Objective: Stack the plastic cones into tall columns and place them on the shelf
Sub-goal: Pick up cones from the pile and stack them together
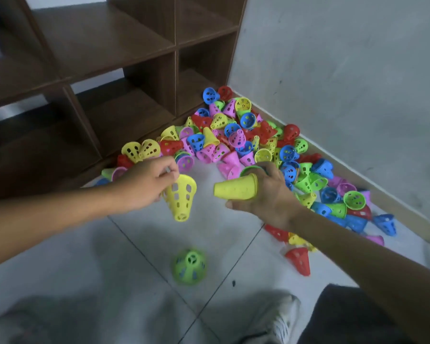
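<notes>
Risk first: I've got two cones in the air and no column started on the shelf (pixel 104 43), whose bays in view hold nothing. Left hand (pixel 144 184) pinches a perforated yellow cone (pixel 180 197) by its wide rim, narrow end hanging down and tilted; it looks like a fingertip hold, so I judge a slip likely if I swing it fast. Right hand (pixel 266 194) is curled round the wide end of a solid-looking yellow cone (pixel 236 188), narrow end pointing left toward the other; a green rim shows behind it in the same hand, probably a nested cone, but I can't tell how many are stacked there. The two yellow cones sit near each other, not touching, and their axes are well off line, so if I push them together like this they may jam crooked or pop out of the left pinch. A green cone (pixel 189 266) lies on the floor (pixel 85 269) below my hands, blurred, possibly rolling; could wander under my shoe (pixel 281 319). The pile (pixel 246 145) sits loose against the wall (pixel 345 70) right of the shelf, and my right forearm passes just over its edge, so a careless sweep scatters more across the floor.
</notes>
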`<state>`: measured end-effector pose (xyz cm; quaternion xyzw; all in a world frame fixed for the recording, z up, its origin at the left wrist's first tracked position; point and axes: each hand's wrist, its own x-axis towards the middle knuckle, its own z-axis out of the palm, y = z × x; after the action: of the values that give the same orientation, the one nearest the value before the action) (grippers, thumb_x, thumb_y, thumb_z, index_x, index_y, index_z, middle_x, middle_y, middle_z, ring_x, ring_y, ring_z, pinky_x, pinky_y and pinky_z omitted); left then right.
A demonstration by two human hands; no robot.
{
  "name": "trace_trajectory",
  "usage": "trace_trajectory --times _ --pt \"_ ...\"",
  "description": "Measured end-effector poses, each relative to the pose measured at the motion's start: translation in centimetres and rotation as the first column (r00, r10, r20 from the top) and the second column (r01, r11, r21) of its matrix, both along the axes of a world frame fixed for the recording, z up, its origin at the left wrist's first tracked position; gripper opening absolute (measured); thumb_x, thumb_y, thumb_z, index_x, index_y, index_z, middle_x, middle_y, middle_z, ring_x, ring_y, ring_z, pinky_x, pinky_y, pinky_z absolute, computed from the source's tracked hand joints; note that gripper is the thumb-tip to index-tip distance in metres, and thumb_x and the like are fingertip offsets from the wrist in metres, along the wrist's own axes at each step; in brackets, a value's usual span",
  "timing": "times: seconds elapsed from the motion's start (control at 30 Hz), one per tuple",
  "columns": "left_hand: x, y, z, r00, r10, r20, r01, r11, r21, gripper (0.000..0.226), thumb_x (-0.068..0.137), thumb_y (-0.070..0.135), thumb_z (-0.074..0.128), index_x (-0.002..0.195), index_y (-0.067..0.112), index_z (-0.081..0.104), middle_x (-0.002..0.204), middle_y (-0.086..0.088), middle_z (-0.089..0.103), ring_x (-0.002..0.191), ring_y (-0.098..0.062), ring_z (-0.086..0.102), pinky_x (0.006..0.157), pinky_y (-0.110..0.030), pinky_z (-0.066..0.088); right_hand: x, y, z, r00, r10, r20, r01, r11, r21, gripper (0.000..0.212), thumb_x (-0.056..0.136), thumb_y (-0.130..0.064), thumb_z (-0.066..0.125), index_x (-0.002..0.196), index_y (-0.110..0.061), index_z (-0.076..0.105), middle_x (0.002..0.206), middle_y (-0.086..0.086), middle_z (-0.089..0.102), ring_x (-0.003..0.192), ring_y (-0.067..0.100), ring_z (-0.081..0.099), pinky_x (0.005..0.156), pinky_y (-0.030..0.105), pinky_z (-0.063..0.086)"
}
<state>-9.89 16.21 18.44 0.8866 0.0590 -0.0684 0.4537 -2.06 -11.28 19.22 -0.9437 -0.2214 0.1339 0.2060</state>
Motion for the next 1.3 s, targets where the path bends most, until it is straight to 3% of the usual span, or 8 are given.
trace_trajectory --times 0.17,0.33,0.43,0.57,0.7,1.0,1.17,1.3 --pt "-3.5 -1.8 -0.1 0.998 0.026 -0.059 -0.033 0.991 -0.127 0.017 0.105 0.022 0.05 0.089 0.02 0.056 0.092 -0.031 0.065 0.053 -0.022 0.057 0.062 -0.036 0.049 -4.3 -2.1 1.6 0.997 -0.06 -0.039 0.062 0.998 0.029 0.081 0.063 -0.069 0.082 0.128 -0.027 0.056 0.136 -0.006 0.034 0.129 0.021 0.042 0.112 0.042 0.041" --pt "-6.0 -3.8 -1.5 0.984 0.083 -0.156 -0.111 0.977 -0.181 0.013 0.105 0.022 0.049 0.098 0.017 0.058 0.072 -0.017 0.063 0.048 -0.016 0.056 0.056 -0.021 0.047 -6.7 -3.0 2.5 0.994 -0.093 -0.053 0.095 0.994 0.047 0.078 0.064 -0.067 0.081 0.127 -0.028 0.057 0.131 -0.008 0.035 0.125 0.018 0.045 0.107 0.033 0.041" --pt "-7.4 -4.4 -2.5 0.966 0.11 -0.234 -0.167 0.956 -0.24 0.014 0.104 0.021 0.048 0.101 0.011 0.057 0.077 -0.022 0.064 0.048 -0.022 0.055 0.067 -0.031 0.048 -7.3 -3.5 2.5 0.989 -0.131 -0.075 0.133 0.991 0.033 0.079 0.065 -0.068 0.08 0.128 -0.028 0.056 0.129 -0.008 0.034 0.123 0.017 0.045 0.105 0.03 0.039" --pt "-8.9 -5.4 -3.4 0.926 0.142 -0.349 -0.265 0.904 -0.336 0.012 0.104 0.015 0.047 0.098 0.009 0.056 0.077 -0.014 0.063 0.045 -0.023 0.052 0.057 -0.029 0.052 -7.9 -3.5 2.3 0.984 -0.141 -0.107 0.146 0.989 0.035 0.081 0.063 -0.07 0.08 0.128 -0.029 0.056 0.128 -0.01 0.034 0.12 0.018 0.049 0.103 0.038 0.048" --pt "-9.7 -6.1 -4.1 0.892 0.143 -0.428 -0.327 0.858 -0.396 0.008 0.102 0.012 0.051 0.097 0.01 0.057 0.074 -0.013 0.063 0.049 -0.022 0.053 0.064 -0.035 0.057 -8.6 -3.0 2.6 0.991 -0.093 -0.099 0.097 0.995 0.035 0.074 0.068 -0.064 0.081 0.128 -0.027 0.055 0.129 -0.01 0.033 0.119 0.008 0.039 0.097 0.022 0.032" --pt "-10.4 -6.0 -4.8 0.843 0.224 -0.488 -0.397 0.872 -0.286 0.02 0.101 0.018 0.053 0.118 0.008 0.059 0.114 -0.007 0.061 0.08 -0.029 0.071 0.089 -0.039 0.058 -9.6 -2.2 2.4 0.99 -0.041 -0.137 0.046 0.998 0.035 0.077 0.065 -0.069 0.079 0.125 -0.029 0.056 0.125 -0.01 0.036 0.12 0.015 0.046 0.103 0.032 0.043" --pt "-9.7 -5.1 -2.8 0.994 0.098 -0.045 -0.101 0.991 -0.084 0.022 0.096 0.012 0.059 0.115 0.021 0.063 0.118 0.007 0.066 0.089 -0.014 0.065 0.088 -0.032 0.05 -10.0 -1.6 2.4 0.988 -0.013 -0.152 0.022 0.998 0.059 0.076 0.068 -0.064 0.081 0.129 -0.027 0.055 0.123 -0.009 0.036 0.119 0.012 0.045 0.102 0.026 0.039" --pt "-9.3 -5.3 0.3 0.981 -0.14 0.132 0.155 0.981 -0.116 0.042 0.091 0.022 0.07 0.13 0.026 0.056 0.123 0.014 0.064 0.098 -0.009 0.066 0.086 -0.027 0.055 -10.1 -1.1 2.5 0.987 -0.007 -0.158 0.021 0.996 0.088 0.075 0.069 -0.062 0.081 0.129 -0.026 0.056 0.125 -0.009 0.039 0.117 0.007 0.045 0.098 0.02 0.035"
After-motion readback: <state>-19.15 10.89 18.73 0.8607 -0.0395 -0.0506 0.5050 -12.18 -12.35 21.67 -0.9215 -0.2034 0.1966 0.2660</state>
